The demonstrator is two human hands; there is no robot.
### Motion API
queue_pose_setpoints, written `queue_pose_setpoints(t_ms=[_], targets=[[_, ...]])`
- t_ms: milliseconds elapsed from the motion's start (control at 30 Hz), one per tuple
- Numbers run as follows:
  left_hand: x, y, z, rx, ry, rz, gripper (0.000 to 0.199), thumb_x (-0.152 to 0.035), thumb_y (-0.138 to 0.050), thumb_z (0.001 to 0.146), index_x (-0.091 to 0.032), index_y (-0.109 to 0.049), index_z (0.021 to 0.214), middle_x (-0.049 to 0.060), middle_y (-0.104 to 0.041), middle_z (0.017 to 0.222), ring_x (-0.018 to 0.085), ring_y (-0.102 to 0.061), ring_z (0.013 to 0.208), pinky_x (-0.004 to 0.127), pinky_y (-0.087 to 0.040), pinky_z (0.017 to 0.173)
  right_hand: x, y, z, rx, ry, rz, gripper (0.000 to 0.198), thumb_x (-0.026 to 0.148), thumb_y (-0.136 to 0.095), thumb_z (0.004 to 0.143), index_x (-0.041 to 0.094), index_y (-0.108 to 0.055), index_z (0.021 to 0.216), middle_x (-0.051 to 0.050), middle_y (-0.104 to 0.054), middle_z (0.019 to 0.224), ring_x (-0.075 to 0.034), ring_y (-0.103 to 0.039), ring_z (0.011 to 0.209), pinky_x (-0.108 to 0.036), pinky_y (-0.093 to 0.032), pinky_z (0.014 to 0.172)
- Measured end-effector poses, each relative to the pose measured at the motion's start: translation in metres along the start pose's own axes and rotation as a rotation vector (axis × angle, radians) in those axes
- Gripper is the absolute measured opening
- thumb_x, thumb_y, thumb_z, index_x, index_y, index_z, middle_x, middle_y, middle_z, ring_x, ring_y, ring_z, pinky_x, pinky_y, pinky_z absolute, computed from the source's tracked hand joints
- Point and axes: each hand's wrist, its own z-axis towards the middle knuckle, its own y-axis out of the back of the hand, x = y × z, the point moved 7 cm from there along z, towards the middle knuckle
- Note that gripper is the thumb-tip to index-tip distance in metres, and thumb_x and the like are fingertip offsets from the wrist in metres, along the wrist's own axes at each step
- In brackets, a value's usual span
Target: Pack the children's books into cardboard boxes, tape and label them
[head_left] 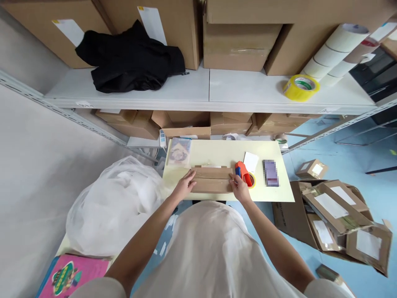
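Observation:
A small cardboard box [212, 186] lies on the pale yellow table [269, 194], its lengthwise top seam facing up. My left hand [184, 186] holds its left end, thumb and fingers at the top edge. At the right end, my right hand [240, 190] pinches the box near the seam. Just beyond the right hand is a red and blue tape dispenser [243, 173] with a yellow-rimmed tape roll. A white card [251, 162] and a purple blurred item [271, 173] are farther right. A plastic-wrapped packet [180, 152] lies at the table's back left.
Ahead stands a shelf [186, 101] with cartons, a black garment [133, 60], yellow tape [300, 87] and label rolls [331, 54]. A large white plastic bag [114, 211] bulges at the left above a pink package [74, 275]. An open carton [287, 211] of labelled boxes sits on the right floor.

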Motion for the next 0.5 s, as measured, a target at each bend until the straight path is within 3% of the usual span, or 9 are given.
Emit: queue_pose_setpoints(t_ms=[133, 233, 300, 400, 500], targets=[[-0.015, -0.007, -0.017, -0.078, -0.042, 0.287, 0.042, -0.023, -0.043, 0.091, -0.016, -0.052, 0.132, 0.014, -0.022, 0.154, 0.03, -0.021, 0.142, 0.051, -0.028, 0.111, -0.011, -0.011, -0.008, -0.001, 0.042, 0.058, 0.033, 0.034, -0.047, 0.086, 0.02, -0.059, 0.114, -0.01, -0.068, 0.112, -0.021, -0.068, 0.093, -0.035, -0.055, 0.083], [-0.038, -0.021, -0.03, -0.047, -0.145, 0.491, 0.047, -0.027, -0.045, 0.091, -0.018, -0.046, 0.137, 0.014, -0.026, 0.153, 0.033, -0.016, 0.143, 0.061, -0.015, 0.112, -0.014, -0.013, -0.015, -0.05, 0.071, 0.001, 0.034, 0.034, -0.046, 0.087, 0.021, -0.059, 0.115, -0.01, -0.066, 0.117, -0.023, -0.066, 0.099, -0.039, -0.052, 0.09], [-0.048, -0.034, -0.034, 0.016, -0.208, 0.533, 0.054, -0.033, -0.047, 0.09, -0.018, -0.039, 0.142, 0.014, -0.031, 0.151, 0.031, -0.021, 0.142, 0.058, -0.013, 0.114, -0.015, -0.013, -0.015, -0.054, 0.069, -0.021, 0.033, 0.035, -0.046, 0.087, 0.022, -0.06, 0.114, -0.01, -0.066, 0.117, -0.023, -0.066, 0.1, -0.04, -0.051, 0.091], [-0.049, -0.043, -0.034, 0.03, -0.191, 0.547, 0.055, -0.032, -0.045, 0.091, -0.018, -0.038, 0.143, 0.012, -0.035, 0.149, 0.028, -0.027, 0.141, 0.052, -0.016, 0.115, -0.019, -0.008, -0.009, 0.013, 0.053, 0.037, 0.035, 0.039, -0.047, 0.086, 0.021, -0.059, 0.114, -0.009, -0.067, 0.114, -0.022, -0.066, 0.096, -0.037, -0.053, 0.085], [-0.047, -0.045, -0.032, 0.019, -0.183, 0.535, 0.053, -0.031, -0.043, 0.092, -0.018, -0.039, 0.142, 0.012, -0.037, 0.148, 0.027, -0.03, 0.14, 0.049, -0.017, 0.115, -0.034, 0.017, 0.002, -0.081, -0.061, 0.002, 0.038, 0.043, -0.043, 0.088, 0.019, -0.059, 0.111, -0.01, -0.067, 0.108, -0.022, -0.065, 0.095, -0.036, -0.052, 0.082]])
